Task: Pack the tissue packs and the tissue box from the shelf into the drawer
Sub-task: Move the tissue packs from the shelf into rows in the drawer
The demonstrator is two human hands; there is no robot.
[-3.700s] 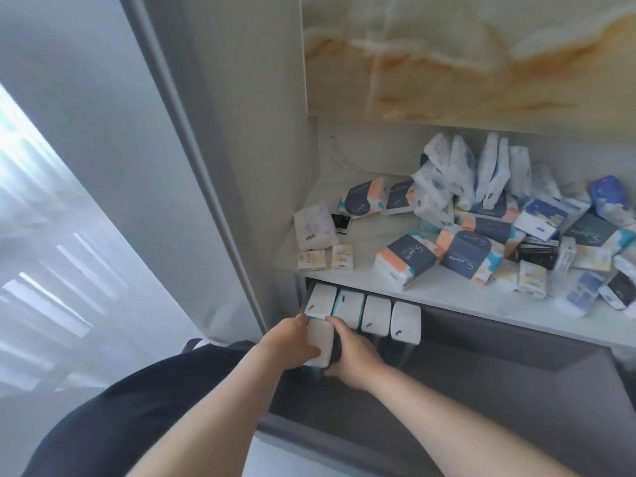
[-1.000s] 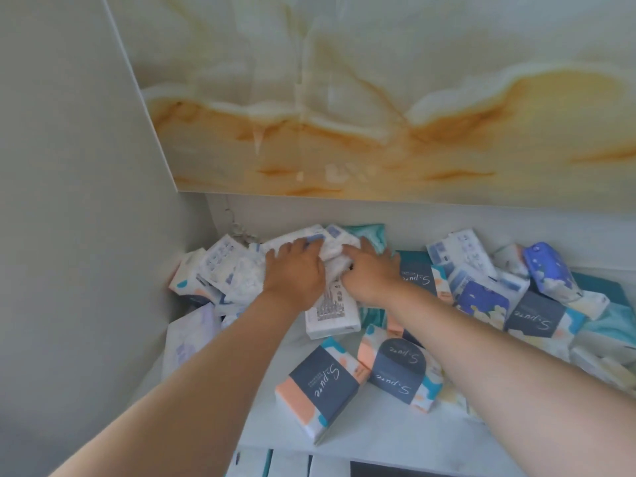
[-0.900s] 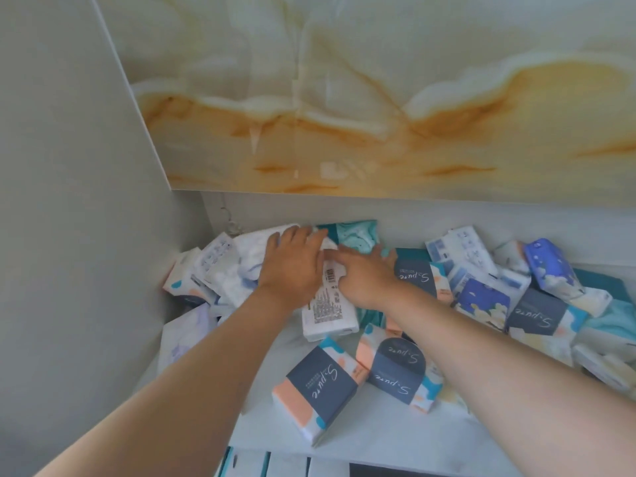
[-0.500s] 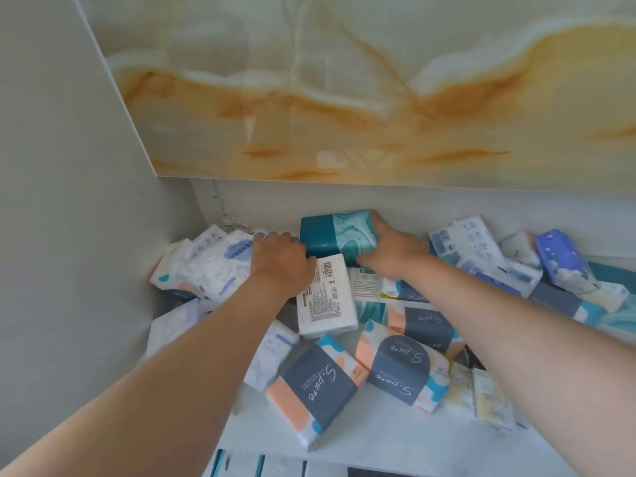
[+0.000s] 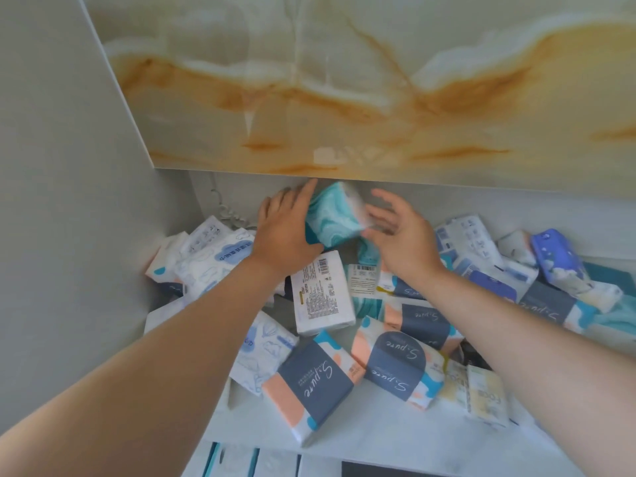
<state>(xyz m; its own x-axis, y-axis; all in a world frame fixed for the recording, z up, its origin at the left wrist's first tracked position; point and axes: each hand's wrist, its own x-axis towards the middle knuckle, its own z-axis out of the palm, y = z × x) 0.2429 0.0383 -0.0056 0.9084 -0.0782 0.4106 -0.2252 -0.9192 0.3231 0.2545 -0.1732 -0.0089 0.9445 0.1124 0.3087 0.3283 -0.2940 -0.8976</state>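
Observation:
A teal marbled tissue pack (image 5: 333,215) is lifted above the heap at the back of the white shelf (image 5: 378,428). My left hand (image 5: 287,232) holds it from its left side, fingers pointing up and thumb hidden behind it. My right hand (image 5: 401,232) is beside its right edge with fingers spread, fingertips blurred at the pack. Below lie a white barcode pack (image 5: 321,294), two navy-and-peach packs (image 5: 315,382) (image 5: 395,361), and several more packs to the right. The drawer (image 5: 378,471) shows at the bottom edge with white packs (image 5: 241,463) standing in it.
A marble-patterned panel (image 5: 344,84) overhangs the shelf just above my hands. The grey side wall (image 5: 69,166) closes the left. White cloud-print packs (image 5: 220,259) fill the left corner; a purple pack (image 5: 557,259) and small yellow packs (image 5: 481,397) lie on the right.
The teal pack has come up off the heap, tilted, with my left hand now on it. My right hand has let go of it and spread open beside it.

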